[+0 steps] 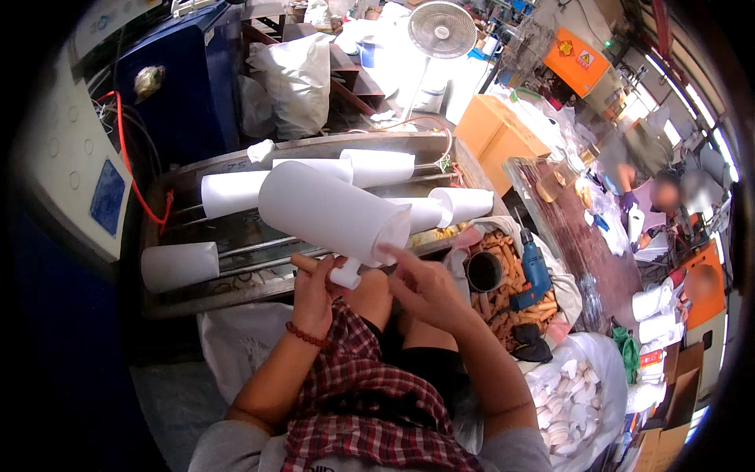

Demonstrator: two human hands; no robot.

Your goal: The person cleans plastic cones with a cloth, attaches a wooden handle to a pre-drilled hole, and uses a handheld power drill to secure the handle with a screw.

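A large white cylinder (322,206) lies slanted over the trough, its near end toward my hands. My left hand (313,293) is closed around a small tool with a tan wooden handle (302,262); a short white cylindrical piece (346,274) shows at its other end. Beside it, my right hand (429,291) reaches to the large cylinder's near rim with the index finger stretched out, at or touching the edge. Its other fingers are loosely bent, and nothing shows in them. More white cylinders (181,266) lie on metal rods (271,245) in the trough.
The wooden-edged trough (181,305) spans the space before my knees. At right, a sack of tan wooden pieces (543,313) holds a blue power drill (535,267) and a dark cup (484,271). White scraps fill a plastic bag (578,393). A fan (442,31) stands behind; people sit far right.
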